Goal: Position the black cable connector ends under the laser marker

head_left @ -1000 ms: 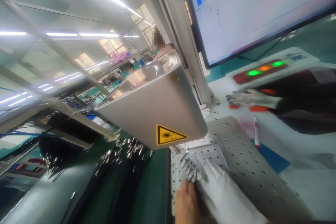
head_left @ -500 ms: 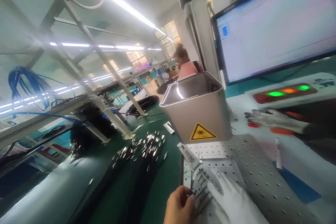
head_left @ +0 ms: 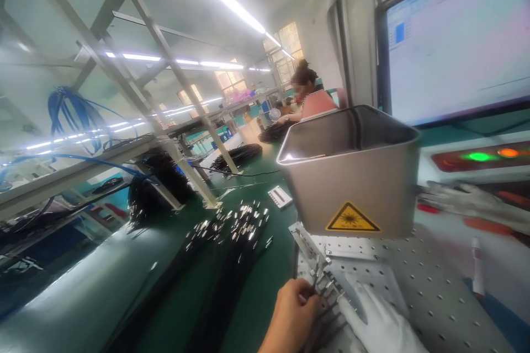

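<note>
My bare left hand (head_left: 292, 311) is at the bottom centre, fingers curled and pinched on a row of metal-tipped cable connectors (head_left: 326, 285). The connectors lie side by side in a fixture on the perforated metal plate (head_left: 426, 281). My right hand (head_left: 379, 322), in a white glove, rests just right of them with fingers stretched out flat, fingertips touching the connector row. Directly above hangs the grey laser head housing (head_left: 351, 176) with a yellow warning triangle.
A bundle of black cables with shiny plugs (head_left: 234, 231) lies on the green bench to the left. Behind are a monitor (head_left: 455, 49) and a lit control panel (head_left: 480, 157). Another person's gloved hand (head_left: 459, 198) rests at the right, near a marker pen (head_left: 477, 267). A co-worker (head_left: 310, 102) sits far back.
The view has swung left and up. My left hand has closed further round the connectors; the gloved right hand stays flat beside them.
</note>
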### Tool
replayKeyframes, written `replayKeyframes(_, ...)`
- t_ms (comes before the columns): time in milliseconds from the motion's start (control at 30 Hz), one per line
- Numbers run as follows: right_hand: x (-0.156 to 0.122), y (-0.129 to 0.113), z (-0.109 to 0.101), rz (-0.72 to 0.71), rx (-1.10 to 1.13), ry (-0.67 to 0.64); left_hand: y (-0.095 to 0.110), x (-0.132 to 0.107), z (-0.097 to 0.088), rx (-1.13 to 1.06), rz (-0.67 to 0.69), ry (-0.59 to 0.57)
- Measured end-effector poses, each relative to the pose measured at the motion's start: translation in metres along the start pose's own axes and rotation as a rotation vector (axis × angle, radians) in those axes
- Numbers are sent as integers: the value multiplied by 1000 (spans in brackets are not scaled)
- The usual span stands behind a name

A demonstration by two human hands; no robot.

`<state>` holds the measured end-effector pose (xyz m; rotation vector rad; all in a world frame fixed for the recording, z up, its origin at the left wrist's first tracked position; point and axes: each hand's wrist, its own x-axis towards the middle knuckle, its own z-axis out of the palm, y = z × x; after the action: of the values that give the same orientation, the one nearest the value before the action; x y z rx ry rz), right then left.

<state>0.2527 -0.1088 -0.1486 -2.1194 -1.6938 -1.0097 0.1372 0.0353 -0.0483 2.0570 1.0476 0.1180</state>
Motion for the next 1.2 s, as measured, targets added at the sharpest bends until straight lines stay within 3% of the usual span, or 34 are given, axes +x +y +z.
replayKeyframes(300, 11, -2, -12, 24, -57, -5, 12, -1, 8, 220, 41, 86)
replayKeyframes(467, 5, -3, -5, 5, -37, -26, 16, 0, 11, 326, 53, 54)
replayKeyframes(733, 15, 4, -16, 100, 115, -18, 18, 2, 13, 489, 52, -5)
replayKeyframes(933, 24, -9, 3, 257, 287, -229, 11, 4, 12, 484, 70, -3)
replayKeyframes(1200, 23, -7, -2, 222, 251, -188, 11, 3, 8, 522, -8, -68)
